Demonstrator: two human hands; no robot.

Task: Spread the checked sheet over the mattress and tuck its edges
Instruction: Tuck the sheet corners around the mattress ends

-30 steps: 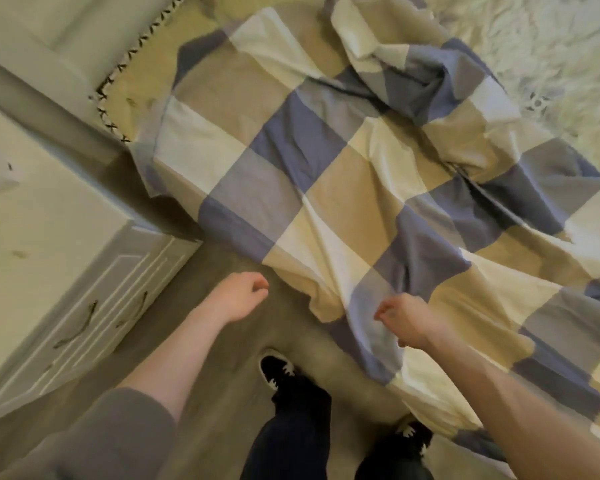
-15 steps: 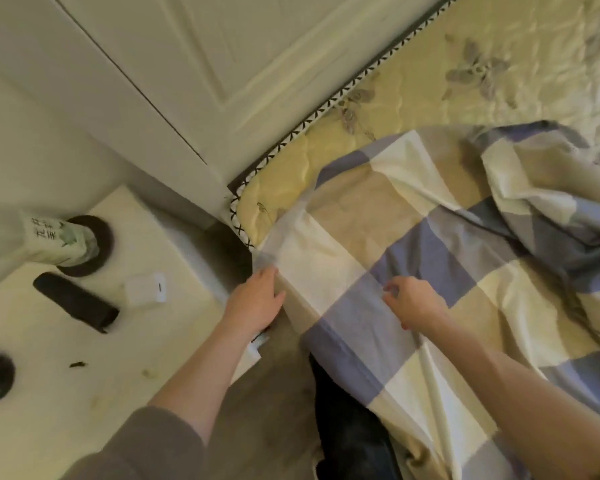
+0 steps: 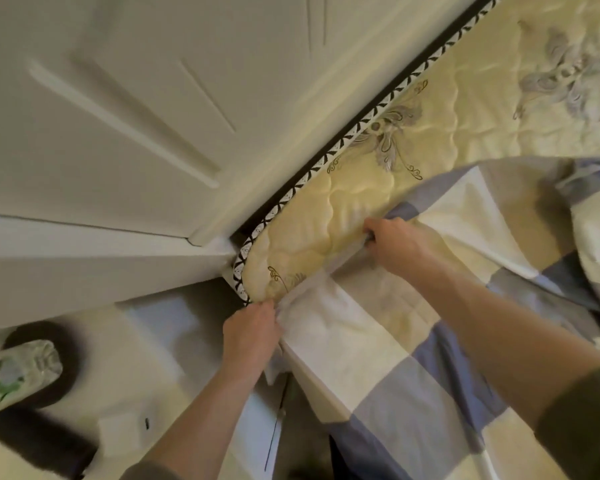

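The checked sheet (image 3: 388, 362), in blue, cream and tan squares, lies over the lower right of the bed and hangs down its side. The yellow quilted mattress (image 3: 465, 109) is bare at its rounded near corner and along the headboard. My left hand (image 3: 250, 336) is closed on the sheet's edge at the corner's lower side. My right hand (image 3: 400, 245) grips the sheet's top edge on the mattress, a little right of the corner. Further right the sheet is bunched in folds (image 3: 589, 209).
A white panelled headboard (image 3: 136, 109) runs along the mattress's far side. At lower left is a white bedside table (image 3: 174, 386) with a bottle (image 3: 18, 375), a dark object and a small white box (image 3: 125, 431). A narrow gap of floor lies between table and bed.
The view has swung up toward the headboard corner. Both hands have moved up to the mattress corner and closed on the sheet's edge; a second ago they held nothing.
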